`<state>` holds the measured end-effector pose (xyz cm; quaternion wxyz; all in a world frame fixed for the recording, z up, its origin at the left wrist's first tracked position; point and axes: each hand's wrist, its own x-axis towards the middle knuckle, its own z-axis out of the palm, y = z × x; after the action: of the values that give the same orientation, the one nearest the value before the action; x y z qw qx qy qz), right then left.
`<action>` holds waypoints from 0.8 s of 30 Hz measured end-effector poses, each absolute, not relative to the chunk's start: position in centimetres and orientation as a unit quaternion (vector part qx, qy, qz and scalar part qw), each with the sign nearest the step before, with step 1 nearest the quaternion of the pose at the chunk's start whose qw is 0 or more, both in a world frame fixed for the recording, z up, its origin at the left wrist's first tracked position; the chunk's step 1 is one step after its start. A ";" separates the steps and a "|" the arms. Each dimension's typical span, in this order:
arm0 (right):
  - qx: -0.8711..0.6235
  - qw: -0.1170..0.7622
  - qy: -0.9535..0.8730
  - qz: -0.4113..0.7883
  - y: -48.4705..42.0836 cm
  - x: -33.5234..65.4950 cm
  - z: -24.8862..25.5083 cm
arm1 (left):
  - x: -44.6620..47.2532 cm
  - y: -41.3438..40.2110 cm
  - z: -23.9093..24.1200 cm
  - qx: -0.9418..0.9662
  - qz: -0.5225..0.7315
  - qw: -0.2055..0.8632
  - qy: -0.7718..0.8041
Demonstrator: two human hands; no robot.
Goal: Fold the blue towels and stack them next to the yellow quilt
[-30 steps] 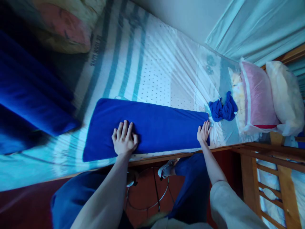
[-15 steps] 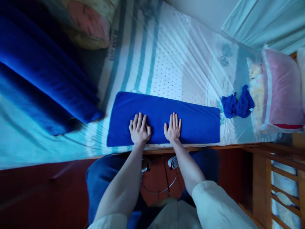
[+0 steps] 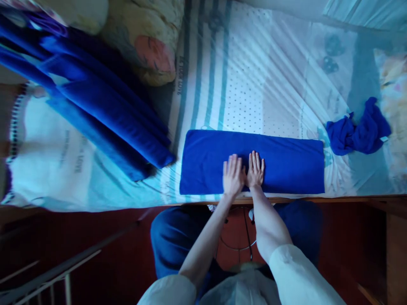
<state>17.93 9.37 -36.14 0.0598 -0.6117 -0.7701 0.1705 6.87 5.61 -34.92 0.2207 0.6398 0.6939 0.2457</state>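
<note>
A folded blue cloth (image 3: 292,165), perhaps a towel, lies flat as a long rectangle along the near edge of the bed. My left hand (image 3: 233,174) rests on its middle, fingers stretched out and slightly blurred. Close beside it, almost touching at the thumbs, my right hand (image 3: 255,170) lies palm down on the same cloth with fingers straight. Neither hand grips anything. Small creases show in the cloth's upper surface. Just past its right end sits a crumpled blue cloth (image 3: 369,129) with a small white tag.
Long folded blue cloths (image 3: 114,110) are stacked at an angle on the left, beside a yellowish printed pillow (image 3: 149,25). A patterned bedsheet (image 3: 248,84) covers the bed, wrinkled toward the right. Lower left stands a pale metal rail (image 3: 68,284).
My hands have come together near the cloth's middle; they were apart before. The view has swung left, so the stacked cloths show more and the pink pillow at right is out of sight.
</note>
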 end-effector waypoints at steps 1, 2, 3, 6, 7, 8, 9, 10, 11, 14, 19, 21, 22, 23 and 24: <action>-0.609 0.061 -0.771 0.177 9.3 18.1 -36.5 | 8.5 6.3 -34.9 0.668 0.241 0.249 0.658; -0.605 0.063 -0.773 0.182 9.3 18.2 -36.9 | 10.0 7.1 -34.9 0.685 0.237 0.271 0.633; -0.602 0.066 -0.774 0.185 9.3 18.3 -37.3 | 11.1 8.0 -35.0 0.689 0.234 0.287 0.623; -0.601 0.065 -0.777 0.176 9.2 18.5 -38.0 | 11.6 9.9 -35.7 0.674 0.247 0.303 0.627; -0.602 0.063 -0.777 0.170 9.2 18.5 -38.1 | 10.9 10.1 -36.0 0.677 0.254 0.304 0.619; -0.604 0.062 -0.778 0.163 9.2 18.5 -38.1 | 10.0 10.0 -36.3 0.687 0.260 0.304 0.606; -0.606 0.065 -0.778 0.157 9.2 18.5 -38.0 | 8.9 9.7 -36.5 0.701 0.263 0.302 0.591; -0.606 0.070 -0.778 0.151 9.2 18.5 -37.8 | 7.8 9.2 -36.7 0.713 0.264 0.296 0.578; -0.605 0.077 -0.779 0.146 9.2 18.4 -37.6 | 6.7 8.5 -36.9 0.722 0.263 0.288 0.572; -0.602 0.098 -0.781 0.136 9.2 18.2 -36.9 | 3.6 6.4 -37.1 0.731 0.251 0.256 0.580; -0.606 0.107 -0.777 0.134 9.3 17.9 -36.2 | -1.5 4.8 -36.8 0.719 0.224 0.218 0.620; -0.606 0.109 -0.777 0.133 9.3 17.9 -36.2 | -3.6 4.6 -36.6 0.713 0.212 0.212 0.634; -0.605 0.110 -0.777 0.133 9.3 17.9 -36.3 | -4.5 4.6 -36.5 0.710 0.207 0.209 0.640; -0.605 0.111 -0.777 0.133 9.2 17.9 -36.3 | -5.4 4.5 -36.4 0.705 0.203 0.205 0.647; -0.604 0.112 -0.777 0.134 9.2 17.9 -36.4 | -6.2 4.4 -36.3 0.700 0.201 0.200 0.655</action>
<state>17.95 9.23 -36.39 0.1116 -0.6045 -0.7773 0.1337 -6.22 4.38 -36.34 0.1999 0.7004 0.6551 0.2007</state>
